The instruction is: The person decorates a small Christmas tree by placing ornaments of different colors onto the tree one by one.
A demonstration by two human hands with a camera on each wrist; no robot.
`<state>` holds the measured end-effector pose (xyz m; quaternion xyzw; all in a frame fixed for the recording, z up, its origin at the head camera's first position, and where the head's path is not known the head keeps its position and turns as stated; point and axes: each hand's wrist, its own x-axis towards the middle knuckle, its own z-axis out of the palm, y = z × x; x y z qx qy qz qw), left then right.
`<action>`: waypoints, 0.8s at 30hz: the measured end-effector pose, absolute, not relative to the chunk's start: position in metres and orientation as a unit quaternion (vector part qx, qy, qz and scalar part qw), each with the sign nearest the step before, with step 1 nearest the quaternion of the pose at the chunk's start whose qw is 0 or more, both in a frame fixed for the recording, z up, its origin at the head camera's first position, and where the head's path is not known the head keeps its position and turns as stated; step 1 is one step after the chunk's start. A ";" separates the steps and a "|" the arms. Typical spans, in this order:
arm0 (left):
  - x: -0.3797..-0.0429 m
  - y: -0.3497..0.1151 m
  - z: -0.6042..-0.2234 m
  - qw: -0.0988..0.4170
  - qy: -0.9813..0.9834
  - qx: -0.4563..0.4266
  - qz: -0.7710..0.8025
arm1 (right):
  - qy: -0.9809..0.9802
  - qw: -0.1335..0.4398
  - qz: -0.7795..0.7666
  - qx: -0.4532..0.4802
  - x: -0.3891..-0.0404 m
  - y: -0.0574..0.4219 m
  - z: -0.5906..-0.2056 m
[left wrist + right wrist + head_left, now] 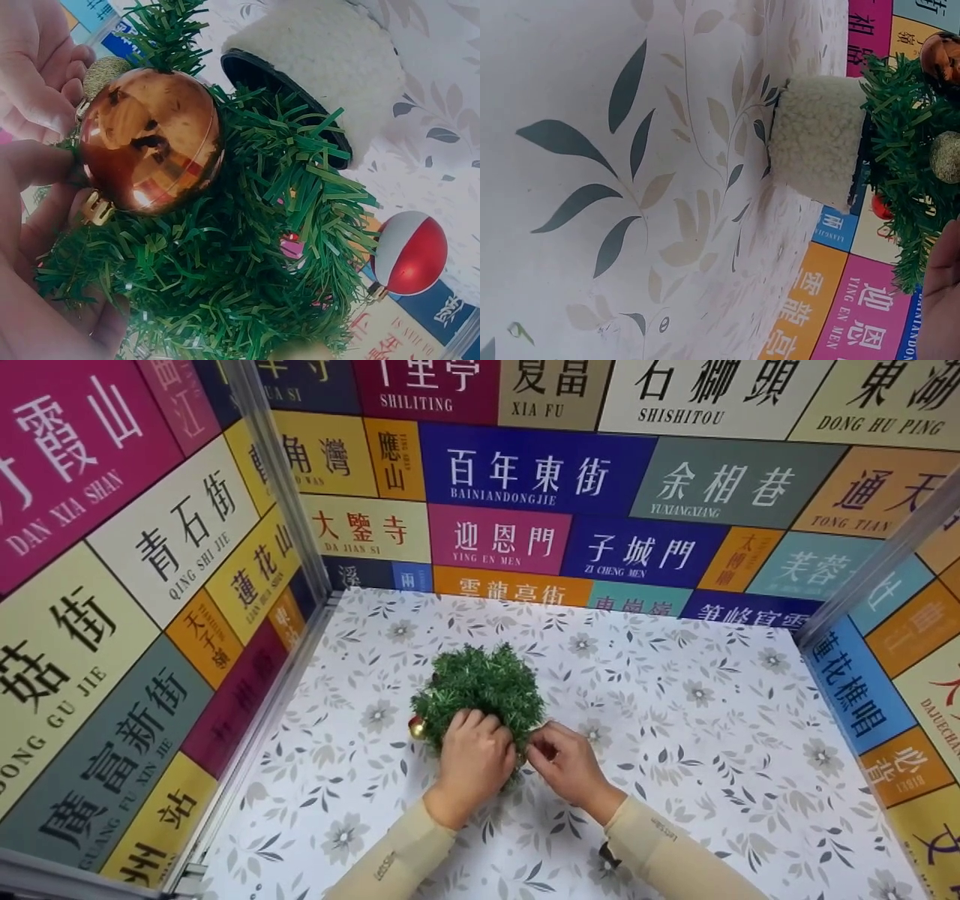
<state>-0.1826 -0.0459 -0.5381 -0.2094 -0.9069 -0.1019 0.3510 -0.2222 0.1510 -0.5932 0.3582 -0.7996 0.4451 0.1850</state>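
Note:
A small artificial Christmas tree (487, 682) stands on the table in a white fleecy pot (817, 139). My left hand (476, 757) grips a green branch on the tree's near side, next to a shiny copper ball ornament (150, 142). Close by on the right, my right hand (566, 757) has thumb and forefinger together at the branches. In the left wrist view those fingertips pinch at the cap of a glittery gold ball ornament (105, 75); the exact hold is partly hidden. A red and white ball (411, 253) hangs at the tree's other side.
The table (675, 780) has a white cover printed with grey leaves and flowers. Walls with colourful sign panels (525, 472) close it in at the back and both sides. A small green scrap (520, 332) lies on the cover.

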 end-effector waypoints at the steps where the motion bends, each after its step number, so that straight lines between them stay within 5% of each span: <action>1: -0.183 -0.046 -0.538 0.352 -0.907 -0.209 -0.104 | -0.799 0.183 0.447 0.357 -0.222 0.151 -0.593; 24: -0.182 -0.050 -0.536 0.361 -0.899 -0.219 -0.116 | -0.808 0.207 0.436 0.339 -0.223 0.158 -0.592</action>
